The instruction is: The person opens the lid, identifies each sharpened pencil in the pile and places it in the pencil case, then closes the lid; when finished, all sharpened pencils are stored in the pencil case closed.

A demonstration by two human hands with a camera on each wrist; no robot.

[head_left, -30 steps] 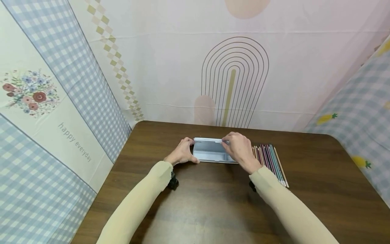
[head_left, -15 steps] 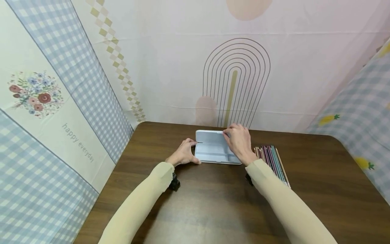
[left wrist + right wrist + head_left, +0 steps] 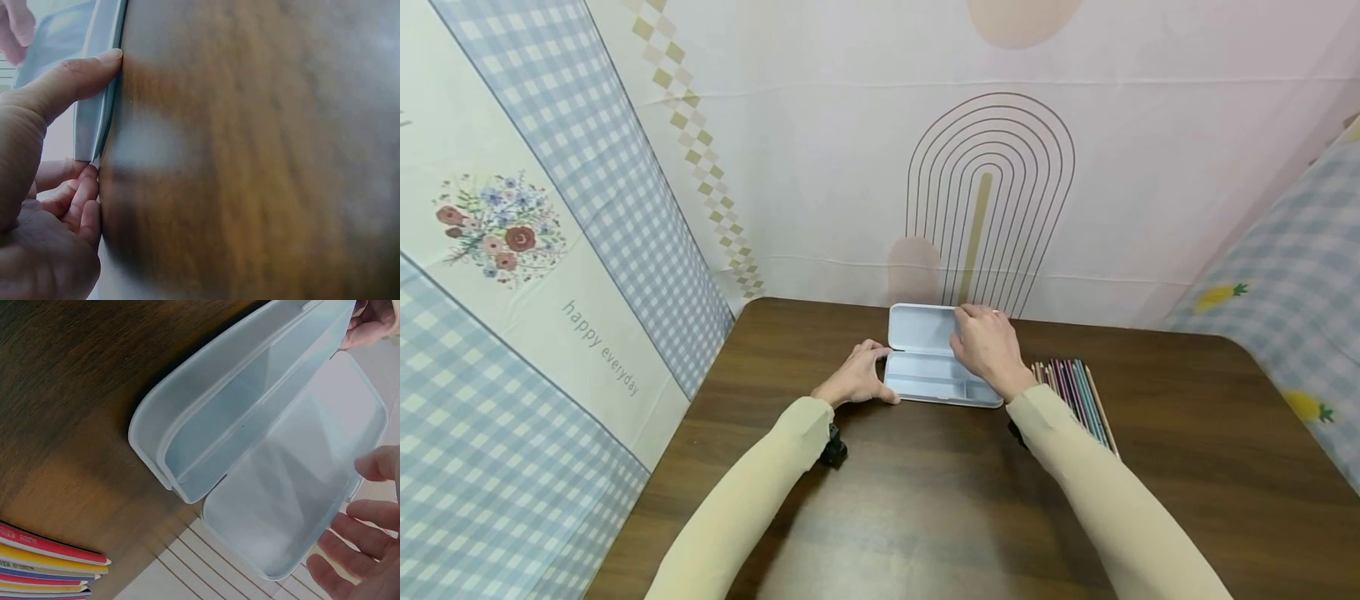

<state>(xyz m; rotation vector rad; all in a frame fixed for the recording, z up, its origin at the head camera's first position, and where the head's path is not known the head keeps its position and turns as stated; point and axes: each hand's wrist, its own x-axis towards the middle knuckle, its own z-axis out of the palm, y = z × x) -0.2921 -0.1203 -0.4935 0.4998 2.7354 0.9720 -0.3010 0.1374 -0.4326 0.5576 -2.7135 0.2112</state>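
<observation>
A light blue-grey pencil case (image 3: 928, 377) lies on the table with its lid (image 3: 281, 487) swung back on the hinge. Its tray has a long section and a small one at the right. My left hand (image 3: 856, 375) holds the left end, thumb along the front edge and fingers behind, as the left wrist view (image 3: 53, 144) also shows. At the lid's far edge is my right hand (image 3: 988, 343). Its thumb lies over the inner face and its loosely spread fingers (image 3: 353, 540) touch the rim. In the head view this hand covers the lid's right part.
Several coloured pencils (image 3: 1078, 400) lie side by side right of the case, partly behind the right forearm. The brown wooden table (image 3: 895, 508) stretches towards me. A patterned cloth (image 3: 820, 167) hangs behind its far edge.
My right hand has swung the lid up and back from a low angle to wide open, its fingers loosening from a pinch on the edge. My left hand keeps its hold.
</observation>
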